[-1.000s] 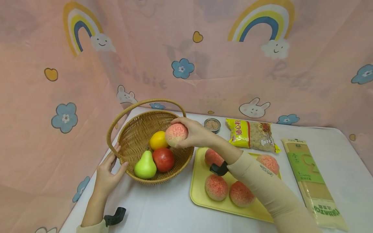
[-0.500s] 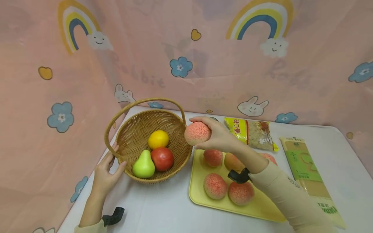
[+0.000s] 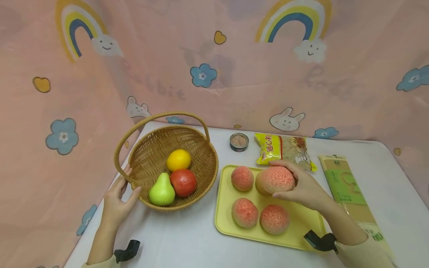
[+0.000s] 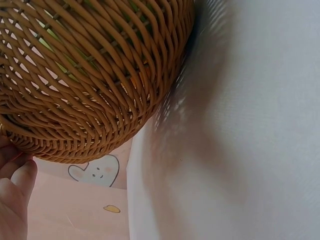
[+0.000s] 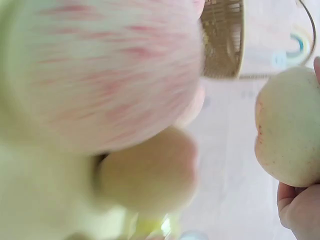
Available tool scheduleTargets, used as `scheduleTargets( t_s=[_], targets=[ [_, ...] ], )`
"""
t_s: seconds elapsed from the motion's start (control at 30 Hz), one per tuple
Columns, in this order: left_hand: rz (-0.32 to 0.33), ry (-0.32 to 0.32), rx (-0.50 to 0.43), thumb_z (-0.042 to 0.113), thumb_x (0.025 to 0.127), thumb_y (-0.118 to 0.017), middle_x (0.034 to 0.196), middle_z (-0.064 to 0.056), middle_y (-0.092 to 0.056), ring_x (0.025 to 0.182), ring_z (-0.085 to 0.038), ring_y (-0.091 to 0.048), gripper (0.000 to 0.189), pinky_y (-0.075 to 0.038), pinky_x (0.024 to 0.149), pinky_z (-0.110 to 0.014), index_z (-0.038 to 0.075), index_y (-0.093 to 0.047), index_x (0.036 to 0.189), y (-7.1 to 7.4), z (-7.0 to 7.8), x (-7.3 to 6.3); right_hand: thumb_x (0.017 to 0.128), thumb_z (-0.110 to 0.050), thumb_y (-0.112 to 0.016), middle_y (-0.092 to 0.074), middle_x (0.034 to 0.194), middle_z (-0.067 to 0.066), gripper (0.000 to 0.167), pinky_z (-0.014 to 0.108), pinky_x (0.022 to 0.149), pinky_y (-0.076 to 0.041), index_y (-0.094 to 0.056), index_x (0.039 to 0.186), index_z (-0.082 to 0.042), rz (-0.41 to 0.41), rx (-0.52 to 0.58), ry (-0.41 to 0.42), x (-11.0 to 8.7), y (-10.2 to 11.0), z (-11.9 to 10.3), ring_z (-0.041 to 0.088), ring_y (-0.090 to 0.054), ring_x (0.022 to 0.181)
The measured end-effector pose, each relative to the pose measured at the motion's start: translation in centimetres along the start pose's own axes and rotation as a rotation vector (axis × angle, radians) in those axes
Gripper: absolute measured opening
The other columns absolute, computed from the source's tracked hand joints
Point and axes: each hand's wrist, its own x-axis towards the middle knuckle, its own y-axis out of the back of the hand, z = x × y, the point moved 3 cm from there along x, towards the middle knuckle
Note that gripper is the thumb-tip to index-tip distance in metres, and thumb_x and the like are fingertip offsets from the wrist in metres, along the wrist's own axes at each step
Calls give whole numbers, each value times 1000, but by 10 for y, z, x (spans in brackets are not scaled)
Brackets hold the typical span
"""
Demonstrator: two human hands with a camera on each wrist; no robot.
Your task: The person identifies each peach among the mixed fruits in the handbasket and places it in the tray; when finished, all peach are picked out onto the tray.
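Note:
My left hand [image 3: 118,204] grips the left rim of a wicker basket [image 3: 142,163] by the handle's base, thumb at the front and fingers behind. Tilted toward me, the basket holds a green pear [image 3: 162,190], a red apple [image 3: 183,182] and a yellow lemon [image 3: 178,160]. Over the yellow tray [image 3: 301,223], my right hand [image 3: 306,189] holds a peach [image 3: 279,179] between thumb and fingers. That peach partly covers another peach [image 3: 261,182] behind it. Three more peaches show plainly on the tray, such as one peach [image 3: 244,212] at the front left.
Behind the tray stand a small round tin [image 3: 239,142] and a yellow bag of pasta [image 3: 285,150]. A long green-labelled noodle packet [image 3: 348,186] lies to the right. Pink patterned cloth [image 3: 234,93] rises at the back and left of the white table.
My right hand has carried the peach out from above the basket, rightward and down to the tray. The left hand keeps its grip on the rim. The view has shifted slightly.

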Motion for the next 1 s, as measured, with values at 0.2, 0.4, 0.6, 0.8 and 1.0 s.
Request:
scheduleTargets(
  t_s=[0.2,0.4,0.6,0.8,1.0],
  targets=[
    [6,-16,0,-7,77,-68,143,-23,-44,130,5,-39,61,-35,100,-5,-7,-48,134,3,1,0,74,-7,-80,-45,138,2,76,16,81,-52,-42,140,-12,60,48,-18,-45,10,36,-7,-52,107],
    [16,-20,2,-10,73,-70,141,-25,-45,129,6,-39,62,-35,98,-3,-7,-50,132,3,3,1,76,-21,-80,-44,137,4,77,31,88,-52,-40,142,-18,45,-33,-216,-77,12,64,-17,-42,104],
    [12,-9,19,-9,74,-70,142,-24,-45,129,7,-39,62,-35,98,-4,-7,-50,132,3,2,-1,77,-28,-78,-45,139,20,75,59,90,-48,-41,140,-14,-3,-91,-305,-91,9,84,4,-46,110],
    [1,-14,24,-7,77,-68,143,-24,-43,130,6,-38,60,-35,99,-4,-7,-49,133,2,0,-1,78,-25,-77,-47,137,17,71,27,83,-50,-42,139,-15,-76,-20,-317,-97,2,94,-1,-52,106],
    [7,-17,17,-9,74,-69,142,-24,-45,129,6,-39,62,-35,99,-4,-7,-50,132,0,2,0,78,-23,-77,-47,138,16,71,21,84,-47,-42,140,-18,-93,27,-301,-99,-1,99,-11,-49,106]
  ],
)
